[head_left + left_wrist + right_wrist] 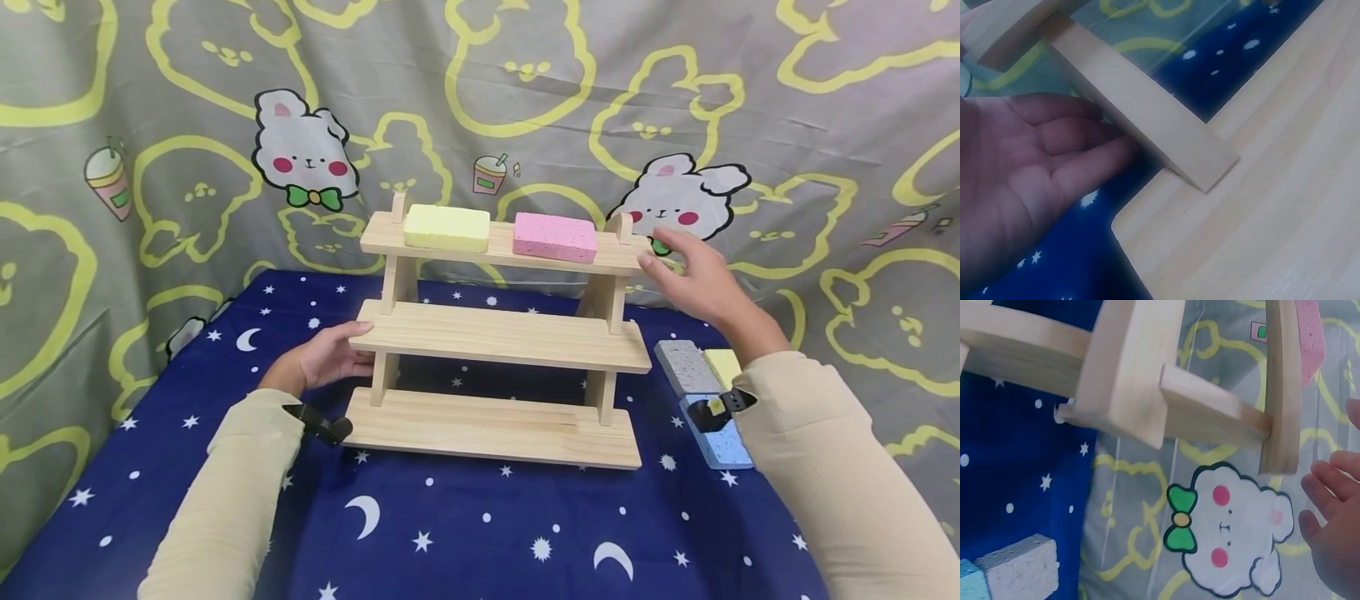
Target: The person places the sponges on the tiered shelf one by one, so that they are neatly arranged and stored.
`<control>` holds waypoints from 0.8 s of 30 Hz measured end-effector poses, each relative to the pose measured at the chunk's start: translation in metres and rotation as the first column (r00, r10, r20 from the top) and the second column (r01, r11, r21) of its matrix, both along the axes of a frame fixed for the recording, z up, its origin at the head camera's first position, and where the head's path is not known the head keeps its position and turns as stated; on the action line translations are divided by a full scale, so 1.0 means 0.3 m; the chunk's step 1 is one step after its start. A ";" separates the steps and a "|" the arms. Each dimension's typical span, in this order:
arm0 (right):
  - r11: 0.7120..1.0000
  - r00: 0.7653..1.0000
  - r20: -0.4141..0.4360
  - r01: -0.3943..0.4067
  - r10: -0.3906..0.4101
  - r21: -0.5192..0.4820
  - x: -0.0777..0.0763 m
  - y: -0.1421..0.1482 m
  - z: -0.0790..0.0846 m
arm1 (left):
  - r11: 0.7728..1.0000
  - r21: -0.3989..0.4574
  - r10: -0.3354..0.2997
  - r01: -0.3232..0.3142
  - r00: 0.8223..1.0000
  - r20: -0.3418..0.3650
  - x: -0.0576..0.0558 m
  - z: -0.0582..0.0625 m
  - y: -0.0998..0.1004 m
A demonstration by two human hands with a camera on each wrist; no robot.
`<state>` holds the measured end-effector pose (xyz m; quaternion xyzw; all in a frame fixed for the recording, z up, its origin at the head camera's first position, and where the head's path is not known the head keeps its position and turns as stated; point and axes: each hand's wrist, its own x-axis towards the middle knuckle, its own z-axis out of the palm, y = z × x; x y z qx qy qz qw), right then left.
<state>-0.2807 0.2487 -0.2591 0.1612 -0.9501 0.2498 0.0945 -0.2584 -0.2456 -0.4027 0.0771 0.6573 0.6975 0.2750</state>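
A three-tier wooden display stand [495, 337] stands on the dark blue cloth. My left hand [330, 354] holds the left end of its middle shelf, thumb on top and fingers beneath. Those fingers [1079, 134] reach close to the stand's upright in the left wrist view. At the right end of the top shelf is my right hand [693, 275], its fingers loosely bent and nothing in them. The right wrist view shows that hand [1335, 512] apart from the shelf end. On the top shelf lie a yellow sponge [446, 229] and a pink sponge [555, 237], side by side.
Right of the stand, a grey sponge [686, 367], another yellow sponge [723, 365] and a blue sponge [723, 446] lie together on the cloth, partly behind my right wrist. A grey curtain [420, 75] with yellow outlines and white bunnies hangs close behind the stand.
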 end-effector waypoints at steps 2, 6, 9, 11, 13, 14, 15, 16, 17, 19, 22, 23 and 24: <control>1.000 1.000 0.009 0.030 -0.030 -0.007 0.014 0.023 -0.014 | 1.000 0.001 0.002 -0.002 1.000 0.003 0.000 -0.001 0.002; 0.996 0.996 0.024 0.082 -0.082 -0.028 0.047 0.075 -0.050 | 1.000 0.007 0.003 -0.003 1.000 0.005 -0.002 -0.003 0.004; 0.992 0.992 0.043 0.118 -0.117 -0.043 0.077 0.114 -0.081 | 1.000 0.013 -0.001 0.001 1.000 0.002 -0.003 -0.005 0.004; 0.989 0.989 0.058 0.140 -0.137 -0.049 0.095 0.141 -0.102 | 1.000 0.014 -0.002 0.002 1.000 -0.001 -0.002 -0.005 0.003; 0.985 0.985 0.070 0.161 -0.157 -0.055 0.114 0.169 -0.124 | 1.000 0.017 -0.003 0.003 1.000 -0.002 -0.001 -0.005 0.002; 0.984 0.983 0.079 0.170 -0.165 -0.058 0.124 0.182 -0.134 | 1.000 0.017 -0.006 0.006 1.000 -0.004 0.000 -0.005 0.002; 0.982 0.981 0.087 0.177 -0.171 -0.059 0.134 0.196 -0.145 | 1.000 0.016 -0.006 0.006 1.000 -0.001 0.000 -0.005 0.001; 0.981 0.980 0.093 0.182 -0.176 -0.064 0.143 0.210 -0.156 | 1.000 0.013 -0.003 0.003 1.000 0.001 0.001 -0.004 0.001; 0.980 0.978 0.100 0.188 -0.181 -0.066 0.152 0.223 -0.167 | 1.000 0.009 0.000 0.000 1.000 0.003 0.001 -0.004 0.001; 0.978 0.975 0.114 0.197 -0.188 -0.069 0.172 0.249 -0.191 | 1.000 0.007 -0.001 0.001 1.000 0.004 0.001 -0.002 0.001; 0.975 0.973 0.110 0.212 -0.204 -0.063 0.200 0.280 -0.232 | 1.000 -0.001 0.006 -0.006 1.000 0.006 0.003 0.000 0.001; 0.974 0.971 0.109 0.221 -0.214 -0.057 0.209 0.288 -0.246 | 1.000 -0.001 0.005 -0.005 1.000 0.005 0.003 0.000 0.001; 0.972 0.969 0.111 0.230 -0.222 -0.055 0.218 0.293 -0.261 | 1.000 0.000 0.005 -0.005 1.000 0.004 0.004 0.001 0.001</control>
